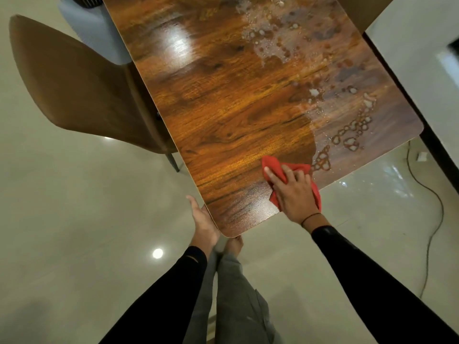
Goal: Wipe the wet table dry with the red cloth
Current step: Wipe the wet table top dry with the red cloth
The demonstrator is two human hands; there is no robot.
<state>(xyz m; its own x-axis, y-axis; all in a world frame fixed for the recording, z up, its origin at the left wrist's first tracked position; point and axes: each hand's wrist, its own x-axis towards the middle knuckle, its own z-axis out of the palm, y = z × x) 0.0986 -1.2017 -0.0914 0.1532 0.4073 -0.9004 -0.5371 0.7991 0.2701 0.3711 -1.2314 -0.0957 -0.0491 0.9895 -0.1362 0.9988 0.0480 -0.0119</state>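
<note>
A glossy wood-grain table [223, 100] runs away from me. Its right side is covered with water [352, 130] in puddles and beads, from the near right corner up to the far end; the left part looks dry. My right hand [293, 192] presses flat on the crumpled red cloth [274, 166] near the table's near edge, just left of the wet patch. My left hand [202, 219] rests against the near left corner edge of the table, fingers extended, holding nothing.
A brown chair [74, 95] stands at the table's left side, with a pale grey seat [94, 26] beyond it. A black cable [432, 219] trails on the glossy tiled floor at right. A white wall [417, 58] runs along the right. My legs stand below the table's corner.
</note>
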